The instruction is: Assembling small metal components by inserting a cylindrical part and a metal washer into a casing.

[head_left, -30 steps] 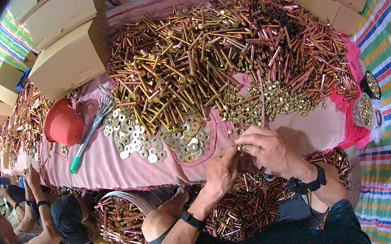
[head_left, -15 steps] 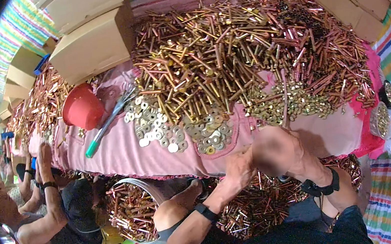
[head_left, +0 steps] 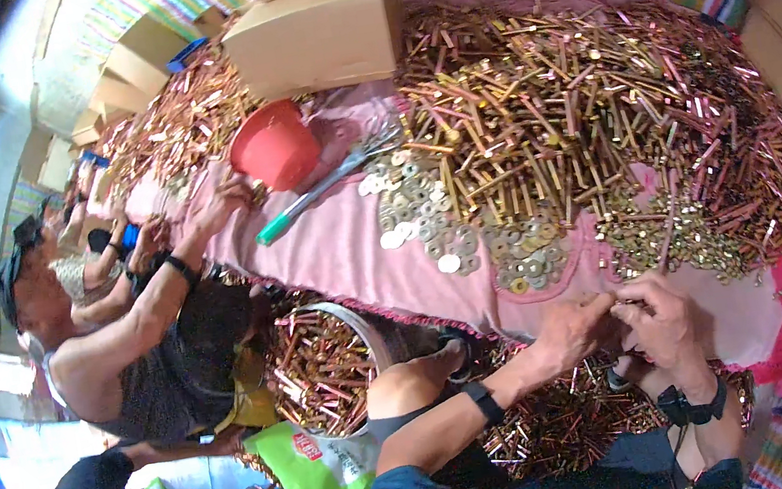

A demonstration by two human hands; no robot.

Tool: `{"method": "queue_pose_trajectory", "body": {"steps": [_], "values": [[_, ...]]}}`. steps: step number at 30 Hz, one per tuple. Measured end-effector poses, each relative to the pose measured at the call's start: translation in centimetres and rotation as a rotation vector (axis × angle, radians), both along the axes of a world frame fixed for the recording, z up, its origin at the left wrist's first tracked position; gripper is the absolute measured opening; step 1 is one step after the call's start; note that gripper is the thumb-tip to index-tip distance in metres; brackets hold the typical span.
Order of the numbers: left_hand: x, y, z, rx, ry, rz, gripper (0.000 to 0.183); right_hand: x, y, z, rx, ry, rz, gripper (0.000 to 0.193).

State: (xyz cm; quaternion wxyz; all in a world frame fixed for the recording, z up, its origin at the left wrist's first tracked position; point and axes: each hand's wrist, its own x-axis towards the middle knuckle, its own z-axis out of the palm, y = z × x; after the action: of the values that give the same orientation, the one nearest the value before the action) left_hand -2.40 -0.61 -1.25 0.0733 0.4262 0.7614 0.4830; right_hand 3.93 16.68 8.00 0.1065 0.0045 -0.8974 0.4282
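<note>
My left hand (head_left: 578,330) and my right hand (head_left: 662,313) meet at the near edge of the pink cloth (head_left: 353,260), fingertips almost touching. Both are closed in a pinch; whatever lies between the fingers is too small or hidden to make out. Just beyond them are flat metal washers (head_left: 423,224) and, farther right, small brassy nuts (head_left: 657,233). A large heap of long brass-coloured bolts (head_left: 533,112) rises behind these. Below my hands and forearms, more bolts (head_left: 551,433) fill the space by my legs.
Left of the washers lie a green-ended tool (head_left: 304,205) and a red bucket (head_left: 275,147). A cardboard box (head_left: 315,41) stands behind. A rounded tub of bolts (head_left: 317,357) and a green-white bag (head_left: 320,478) sit lower left. A co-worker's arm (head_left: 152,305) reaches over the cloth.
The view has swung left, shifting the scene rightward. My fingers show more clearly at the cloth's edge, still close together. The co-worker's hand has stretched out toward the red bucket.
</note>
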Motion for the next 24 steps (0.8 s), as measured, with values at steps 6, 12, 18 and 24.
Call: {"method": "queue_pose_trajectory", "body": {"steps": [6,12,18,24], "values": [[-0.2,0.0,-0.7,-0.018,-0.034,-0.013,0.054,0.1,-0.4,0.9,-0.084,-0.192,-0.091,0.021],[0.4,0.2,-1.0,-0.095,-0.021,0.008,0.046,0.5,0.7,-0.4,-0.045,-0.233,-0.07,0.018],[-0.4,-0.1,0.2,0.015,-0.065,-0.022,0.042,-0.4,0.6,-0.4,0.091,-0.038,0.015,0.026],[0.0,0.0,-0.8,0.062,-0.006,0.012,0.038,-0.4,-0.7,-0.1,-0.163,-0.172,-0.054,0.025]]}}
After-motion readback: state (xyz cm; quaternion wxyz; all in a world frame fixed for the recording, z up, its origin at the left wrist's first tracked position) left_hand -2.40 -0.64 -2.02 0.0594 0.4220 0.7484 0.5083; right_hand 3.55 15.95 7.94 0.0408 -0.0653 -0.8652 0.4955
